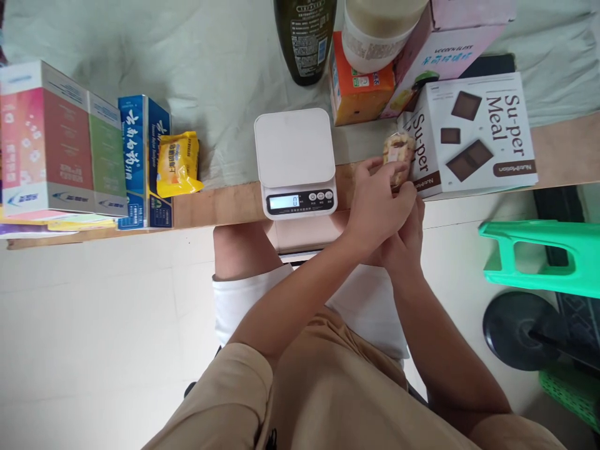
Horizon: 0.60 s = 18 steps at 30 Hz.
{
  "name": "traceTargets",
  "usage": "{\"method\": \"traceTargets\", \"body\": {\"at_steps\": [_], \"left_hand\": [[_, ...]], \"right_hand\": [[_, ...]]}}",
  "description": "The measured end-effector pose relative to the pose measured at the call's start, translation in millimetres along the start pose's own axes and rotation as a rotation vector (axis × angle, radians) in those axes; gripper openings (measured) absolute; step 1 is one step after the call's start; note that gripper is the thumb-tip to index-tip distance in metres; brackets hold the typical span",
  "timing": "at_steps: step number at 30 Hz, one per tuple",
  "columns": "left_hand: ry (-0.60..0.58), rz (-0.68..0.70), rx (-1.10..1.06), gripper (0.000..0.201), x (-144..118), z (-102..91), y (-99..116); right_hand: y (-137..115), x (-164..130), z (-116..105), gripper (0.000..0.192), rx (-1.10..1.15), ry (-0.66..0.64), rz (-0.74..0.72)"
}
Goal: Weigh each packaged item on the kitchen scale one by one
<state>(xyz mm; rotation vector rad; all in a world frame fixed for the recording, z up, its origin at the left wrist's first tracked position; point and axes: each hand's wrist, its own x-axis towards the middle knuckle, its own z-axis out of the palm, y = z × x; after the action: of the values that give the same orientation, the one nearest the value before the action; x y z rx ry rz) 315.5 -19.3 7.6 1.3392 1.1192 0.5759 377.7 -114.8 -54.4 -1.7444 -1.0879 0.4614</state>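
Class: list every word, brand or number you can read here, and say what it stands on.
"Su-per Meal": white box, on its top and its side.
"0": display of the kitchen scale.
Too small or blurred to read: dark bottle, blue box, yellow packet, orange carton, pink box.

Hands [389, 219] clasped — fingers (seemingly) pinching
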Motion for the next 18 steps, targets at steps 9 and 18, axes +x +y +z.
{"method": "traceTargets", "body": {"at_steps": [9,18], "left_hand": [[0.124,0.028,-0.045,0.021,3,-10.7,-11],[0.046,0.137,-0.141,0.038,-24,-44.7,-21]], "right_hand": [[-2,-3,4,0.043,0.072,-0.016,0.070],[-21,9,13,0.055,0.204,-0.032,-0.127]]}}
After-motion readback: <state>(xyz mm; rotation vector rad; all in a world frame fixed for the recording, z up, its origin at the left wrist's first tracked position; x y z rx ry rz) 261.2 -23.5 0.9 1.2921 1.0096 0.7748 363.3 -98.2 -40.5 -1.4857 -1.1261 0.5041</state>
